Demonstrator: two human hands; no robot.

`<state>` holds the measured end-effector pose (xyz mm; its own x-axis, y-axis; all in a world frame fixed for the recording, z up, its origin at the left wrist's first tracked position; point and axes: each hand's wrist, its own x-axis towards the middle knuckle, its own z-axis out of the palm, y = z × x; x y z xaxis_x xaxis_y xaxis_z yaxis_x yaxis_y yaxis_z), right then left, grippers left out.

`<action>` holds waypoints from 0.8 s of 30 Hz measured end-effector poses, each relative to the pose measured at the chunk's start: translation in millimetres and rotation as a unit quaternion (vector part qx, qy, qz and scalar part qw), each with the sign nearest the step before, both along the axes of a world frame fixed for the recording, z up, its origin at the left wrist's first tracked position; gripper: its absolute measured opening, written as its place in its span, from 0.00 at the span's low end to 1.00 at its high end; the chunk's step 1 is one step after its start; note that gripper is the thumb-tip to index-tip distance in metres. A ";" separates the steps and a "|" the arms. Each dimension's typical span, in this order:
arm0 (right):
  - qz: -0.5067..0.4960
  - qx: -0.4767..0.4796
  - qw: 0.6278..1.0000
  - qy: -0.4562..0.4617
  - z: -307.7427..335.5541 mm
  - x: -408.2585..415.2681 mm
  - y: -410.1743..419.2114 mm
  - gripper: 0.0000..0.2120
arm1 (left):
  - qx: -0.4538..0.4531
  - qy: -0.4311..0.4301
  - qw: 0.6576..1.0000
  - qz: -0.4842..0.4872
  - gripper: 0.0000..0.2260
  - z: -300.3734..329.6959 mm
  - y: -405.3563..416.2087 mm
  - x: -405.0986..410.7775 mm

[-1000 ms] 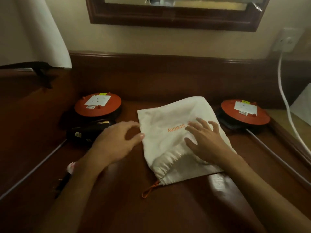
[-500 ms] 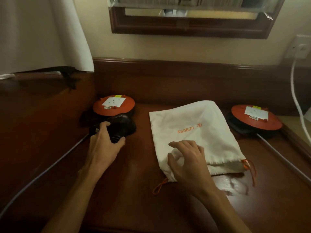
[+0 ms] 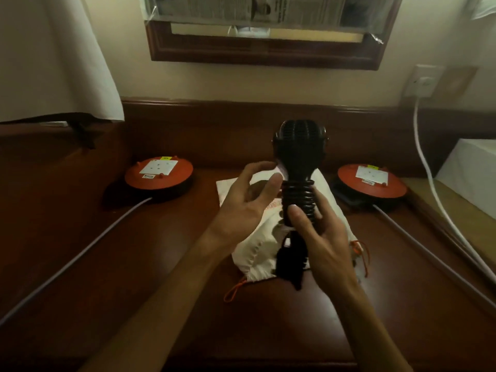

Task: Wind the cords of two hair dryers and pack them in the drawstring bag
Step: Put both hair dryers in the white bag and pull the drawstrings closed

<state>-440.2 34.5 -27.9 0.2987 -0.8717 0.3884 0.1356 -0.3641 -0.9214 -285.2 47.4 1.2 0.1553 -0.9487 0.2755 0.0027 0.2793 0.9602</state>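
A black hair dryer [image 3: 299, 154] stands upright in the air above the white drawstring bag [image 3: 257, 248], its vented head up. Its black cord is wound in coils around the handle [image 3: 297, 200], and the plug end dangles below. My right hand [image 3: 319, 237] grips the handle from the right. My left hand [image 3: 249, 197] hovers just left of the dryer with fingers spread, fingertips close to the head. The bag lies flat on the wooden desk, with orange drawstrings [image 3: 234, 289] at its near end. A second hair dryer is not visible.
Two orange cable reels sit on the desk [image 3: 134, 264], one at the left [image 3: 158, 174] and one at the right [image 3: 371, 181], each trailing a grey cable toward me. A white cord [image 3: 429, 183] hangs from a wall socket at the right. A framed mirror hangs above.
My left hand lifted the black dryer from beside the left reel to over the bag. My right hand left the bag and took the handle; my left hand released.
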 end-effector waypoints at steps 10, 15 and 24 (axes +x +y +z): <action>0.121 0.077 0.988 0.057 -11.1 -122.3 -17.7 0.20 | 0.083 -0.563 0.810 0.142 0.11 -63.8 -46.5 13.7; 0.162 0.104 0.970 0.146 -20.7 -126.1 -17.6 0.26 | 0.039 -0.345 0.920 0.183 0.08 -36.3 -63.8 38.3; 0.089 -0.024 0.935 0.342 -18.6 -74.5 -39.4 0.26 | -0.107 -0.336 0.920 0.170 0.07 -6.8 -39.1 27.5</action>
